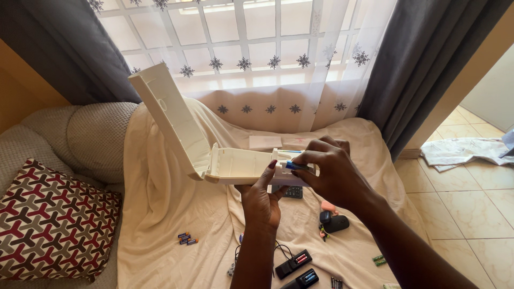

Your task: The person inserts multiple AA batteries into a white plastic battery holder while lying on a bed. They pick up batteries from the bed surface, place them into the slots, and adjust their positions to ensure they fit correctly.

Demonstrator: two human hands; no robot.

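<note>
The left hand (261,200) gripped the near underside of a white plastic device (235,166) from below, its thumb up against the near edge — the device's long hinged lid (170,115) stood open, tilted up and to the far left. The right hand (332,171) was closed in a pinch on a blue battery (295,166), holding it at the right end of the device, touching it. All of this hung above a cream sheet (171,214) spread over a sofa. On the sheet lay 3 small blue batteries (187,238) to the near left, 2 black battery holders (297,270) near the left forearm, a black mouse (334,223) to the right and a dark remote (292,191) partly hidden under the device. A red patterned cushion (51,225) sat at the far left edge.
</note>
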